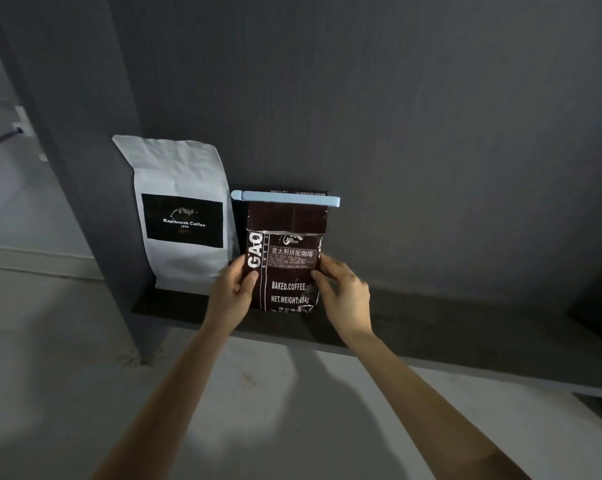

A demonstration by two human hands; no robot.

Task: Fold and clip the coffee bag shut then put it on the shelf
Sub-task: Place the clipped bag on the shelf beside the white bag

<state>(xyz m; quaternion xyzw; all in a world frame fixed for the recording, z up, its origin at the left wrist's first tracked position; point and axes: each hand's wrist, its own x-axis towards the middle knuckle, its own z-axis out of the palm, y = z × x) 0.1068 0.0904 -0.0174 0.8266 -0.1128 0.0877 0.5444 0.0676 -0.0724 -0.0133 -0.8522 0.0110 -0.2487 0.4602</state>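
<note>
Clipped coffee bag [285,268] upright on the shelf [413,327], just right of a white bag [183,216].
Long axis vertical, blue clip [285,199] horizontal across its folded top; left hand [235,289] and right hand [342,292] grip its side edges.

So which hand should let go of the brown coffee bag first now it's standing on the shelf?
Probably the left hand: the white bag stands close on that side and may catch a tip. The right hand, with open shelf beside it, can steady the clipped brown coffee bag.

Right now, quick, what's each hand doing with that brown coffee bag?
Left hand: closed on the left edge of the brown coffee bag.
Right hand: closed on the bag's right edge.
</note>
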